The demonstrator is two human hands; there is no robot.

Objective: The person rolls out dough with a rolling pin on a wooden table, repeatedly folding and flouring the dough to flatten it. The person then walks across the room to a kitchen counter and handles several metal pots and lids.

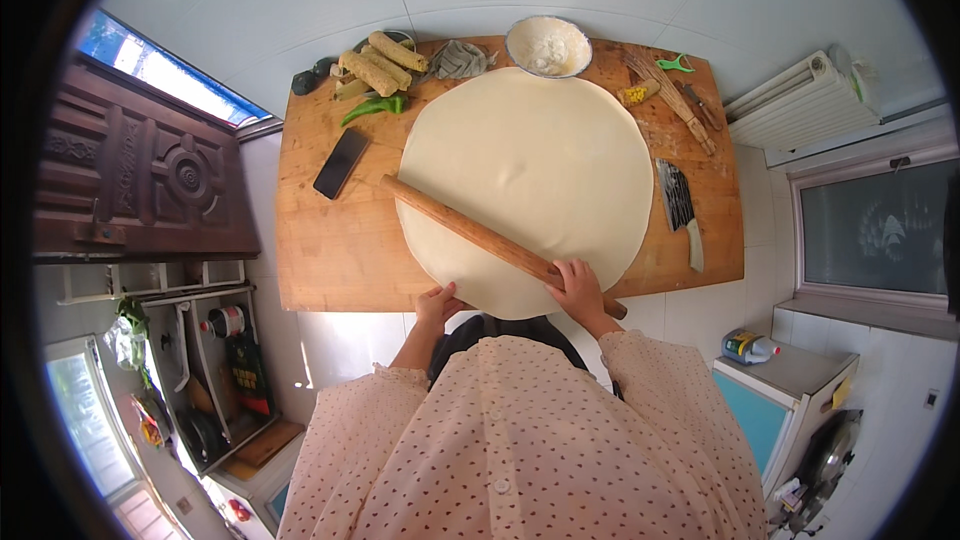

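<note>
A large, thin round sheet of dough (525,157) covers the middle of the wooden table (337,255), its near edge reaching past the table's front edge. Across its near left part a long wooden rolling pin (469,229) lies slantwise. My right hand (579,286) grips the pin near its lower right end. With thumb and fingers, my left hand (439,305) pinches the near left edge of the dough; the fingers are partly hidden under it. A small raised bump shows near the middle of the sheet.
A bowl of flour (549,47) stands behind the dough. To the right lie a cleaver (679,210), a whisk broom (679,109), a green peeler (675,63) and a corn piece (636,94). On the left are a smartphone (340,163), a green pepper (373,109), corn cobs (379,67) and a grey cloth (459,60).
</note>
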